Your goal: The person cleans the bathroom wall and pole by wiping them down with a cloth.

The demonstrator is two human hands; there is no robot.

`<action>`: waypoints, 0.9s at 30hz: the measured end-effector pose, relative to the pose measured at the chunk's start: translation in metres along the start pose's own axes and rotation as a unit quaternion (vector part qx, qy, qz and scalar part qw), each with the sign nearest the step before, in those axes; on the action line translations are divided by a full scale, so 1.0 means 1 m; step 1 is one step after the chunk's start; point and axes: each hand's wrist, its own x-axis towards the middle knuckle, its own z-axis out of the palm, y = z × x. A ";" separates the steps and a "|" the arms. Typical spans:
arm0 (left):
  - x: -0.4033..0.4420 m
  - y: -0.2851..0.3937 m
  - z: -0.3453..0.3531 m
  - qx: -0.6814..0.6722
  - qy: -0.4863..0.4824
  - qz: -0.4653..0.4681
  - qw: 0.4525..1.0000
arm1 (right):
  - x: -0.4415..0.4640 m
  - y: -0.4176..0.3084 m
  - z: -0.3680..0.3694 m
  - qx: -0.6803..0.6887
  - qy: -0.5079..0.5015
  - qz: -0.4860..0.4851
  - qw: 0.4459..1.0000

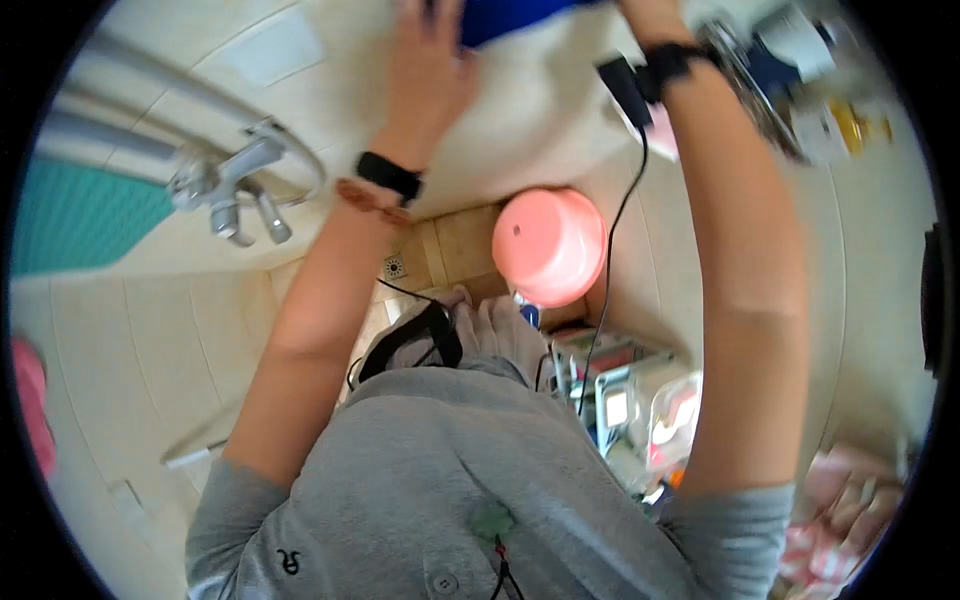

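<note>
My left hand [433, 75] reaches up to the top edge of the view, blurred, with its fingertips cut off. It is at the left side of a smooth blue thing [515, 18], which shows only in part; blue also appears between the fingers. Whether the fingers grip it is unclear. On the other side of the blue thing is my right hand [652, 12], mostly outside the view, its fingers hidden. Both wrists wear black bands, and a small black box with a cable hangs by the right one.
A wall mixer tap [235, 185] with pipes is at the left, near a teal panel [85, 220]. Below stands a pink basin [548, 245], by a floor drain [394, 265]. A crowded shelf rack [630, 395] stands low right; bottles and a metal rack [745, 75] are upper right.
</note>
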 end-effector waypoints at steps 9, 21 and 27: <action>-0.076 -0.035 0.024 0.057 -0.081 -0.030 0.995 | -0.119 -0.083 0.058 -0.007 -0.227 0.181 0.957; -0.166 -0.113 -0.017 0.027 -0.061 -0.265 0.962 | -0.177 -0.314 0.046 0.391 -0.130 -0.072 0.908; -0.277 -0.158 0.008 0.094 -0.219 -0.276 0.931 | -0.254 -0.324 0.125 0.439 -0.114 -0.322 0.831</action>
